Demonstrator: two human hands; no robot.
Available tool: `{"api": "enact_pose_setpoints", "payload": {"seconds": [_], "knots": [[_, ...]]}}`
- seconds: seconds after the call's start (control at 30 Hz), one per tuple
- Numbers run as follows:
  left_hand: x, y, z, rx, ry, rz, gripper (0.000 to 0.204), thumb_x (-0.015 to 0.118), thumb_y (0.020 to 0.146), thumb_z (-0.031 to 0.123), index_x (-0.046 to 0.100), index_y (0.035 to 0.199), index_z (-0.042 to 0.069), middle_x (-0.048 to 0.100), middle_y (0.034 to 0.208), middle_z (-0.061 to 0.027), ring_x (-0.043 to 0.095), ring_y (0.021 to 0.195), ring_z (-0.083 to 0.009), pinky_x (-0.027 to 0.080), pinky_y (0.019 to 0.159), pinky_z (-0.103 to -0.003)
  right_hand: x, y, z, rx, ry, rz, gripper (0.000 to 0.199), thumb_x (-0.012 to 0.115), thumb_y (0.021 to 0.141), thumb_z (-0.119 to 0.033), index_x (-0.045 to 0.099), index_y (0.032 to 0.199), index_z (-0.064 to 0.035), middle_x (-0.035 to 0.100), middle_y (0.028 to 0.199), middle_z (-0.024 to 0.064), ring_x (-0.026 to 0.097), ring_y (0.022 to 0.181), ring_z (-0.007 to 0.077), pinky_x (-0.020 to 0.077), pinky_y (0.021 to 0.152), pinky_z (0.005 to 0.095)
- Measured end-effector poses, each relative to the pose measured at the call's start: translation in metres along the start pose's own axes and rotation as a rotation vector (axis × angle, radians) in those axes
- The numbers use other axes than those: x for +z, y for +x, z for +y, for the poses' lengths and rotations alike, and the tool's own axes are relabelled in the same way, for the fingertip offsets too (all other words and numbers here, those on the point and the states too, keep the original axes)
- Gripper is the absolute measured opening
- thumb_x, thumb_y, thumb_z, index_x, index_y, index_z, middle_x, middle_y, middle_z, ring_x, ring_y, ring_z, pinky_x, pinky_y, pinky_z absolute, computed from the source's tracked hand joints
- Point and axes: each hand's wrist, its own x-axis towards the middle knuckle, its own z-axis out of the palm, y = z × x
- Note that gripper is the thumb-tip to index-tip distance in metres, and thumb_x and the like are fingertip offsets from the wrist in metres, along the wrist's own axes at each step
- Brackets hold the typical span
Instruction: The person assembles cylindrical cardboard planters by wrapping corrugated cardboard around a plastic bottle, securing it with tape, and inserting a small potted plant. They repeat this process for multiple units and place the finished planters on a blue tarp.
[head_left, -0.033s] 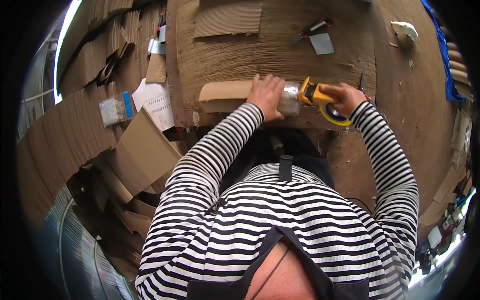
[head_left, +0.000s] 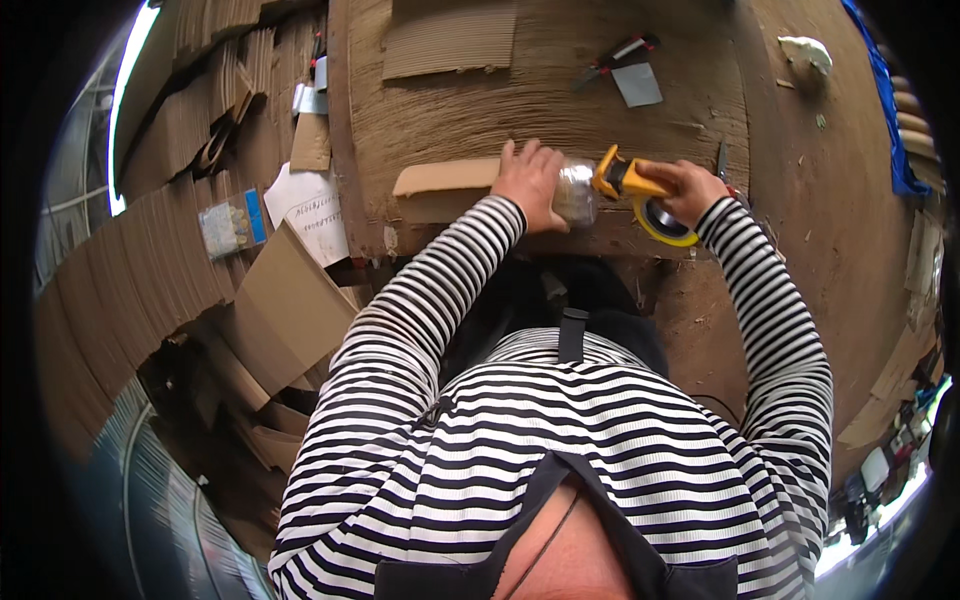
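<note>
A long folded cardboard piece point(head_left: 445, 180) lies crosswise near the table's front edge. My left hand point(head_left: 529, 188) is wrapped over its right part, pressing on it from above with the thumb toward me. Shiny clear tape point(head_left: 577, 190) covers the cardboard's right end, just beyond my fingers. In my right hand point(head_left: 690, 192) is a yellow tape dispenser point(head_left: 608, 178), its head close to that taped end. A tape roll point(head_left: 664, 222) with a yellow rim hangs below my right fingers. Whether a tape strip links dispenser and cardboard cannot be made out.
On the table beyond lie a corrugated cardboard sheet point(head_left: 450, 40), a utility knife point(head_left: 625, 55) and a small grey square point(head_left: 638, 85). Another blade point(head_left: 722, 160) lies by my right hand. Stacked cardboard point(head_left: 110, 290) and a marked white paper point(head_left: 312, 215) fill the left side.
The whole view has shifted very slightly, so everything appears a little further left and up. Both hands keep the same hold.
</note>
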Motion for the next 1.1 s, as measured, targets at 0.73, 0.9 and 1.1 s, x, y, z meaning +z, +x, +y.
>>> {"api": "enact_pose_setpoints", "payload": {"seconds": [0.73, 0.9, 1.1], "knots": [[-0.010, 0.079, -0.029, 0.126, -0.164, -0.079, 0.103, 0.083, 0.061, 0.061, 0.046, 0.142, 0.009, 0.055, 0.139, -0.0138, 0.052, 0.129, -0.0318, 0.042, 0.109, -0.039, 0.178, -0.068, -0.042, 0.114, 1.235, -0.239, 0.064, 0.071, 0.078, -0.004, 0.052, 0.139, 0.0003, 0.062, 0.131, 0.0170, 0.064, 0.111, 0.0222, 0.0491, 0.099, 0.0322], [-0.014, 0.132, -0.070, 0.154, -0.492, -0.254, 0.113, 0.079, 0.061, 0.070, 0.042, 0.147, 0.007, 0.053, 0.141, -0.0180, 0.051, 0.131, -0.0332, 0.040, 0.110, -0.038, 0.124, 0.078, -0.125, -0.158, 0.587, -0.556, 0.068, 0.077, 0.075, -0.023, 0.056, 0.140, -0.0135, 0.069, 0.121, 0.0121, 0.067, 0.101, 0.0218, 0.0524, 0.094, 0.0321], [-0.038, 0.067, -0.021, 0.161, -0.019, 0.168, 0.104, 0.075, 0.076, 0.056, 0.026, 0.154, 0.009, 0.035, 0.154, -0.0189, 0.036, 0.141, -0.0346, 0.032, 0.115, -0.045, 0.183, 0.042, -0.154, -0.100, 0.598, -0.361, 0.068, 0.074, 0.073, -0.031, 0.059, 0.138, -0.0173, 0.071, 0.109, 0.0178, 0.070, 0.089, 0.0256, 0.0547, 0.086, 0.0347]]}}
